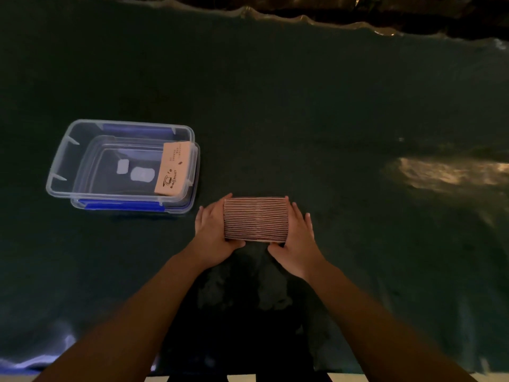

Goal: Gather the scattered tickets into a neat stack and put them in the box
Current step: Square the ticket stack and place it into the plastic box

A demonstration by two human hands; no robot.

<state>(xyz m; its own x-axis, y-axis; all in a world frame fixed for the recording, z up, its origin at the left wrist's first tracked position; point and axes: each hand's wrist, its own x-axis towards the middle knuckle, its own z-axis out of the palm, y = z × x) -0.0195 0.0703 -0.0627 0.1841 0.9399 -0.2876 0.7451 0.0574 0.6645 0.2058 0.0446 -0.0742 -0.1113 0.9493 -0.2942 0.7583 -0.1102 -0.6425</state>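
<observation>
A thick stack of tan tickets (256,219) stands on edge on the dark green cloth, its layered edges facing up. My left hand (213,232) presses its left end and my right hand (298,244) presses its right end, so both hands hold it together. To the left sits a clear plastic box (63,161) with blue clips. A smaller pile of tan tickets (173,168) with a coffee-cup print lies inside the box against its right wall.
The box rests on its clear lid (124,206) with blue latches. Dark green cloth (330,119) covers the table, wrinkled near its far edge. A bright glare patch (446,172) shows at the right. The near table edge runs along the bottom.
</observation>
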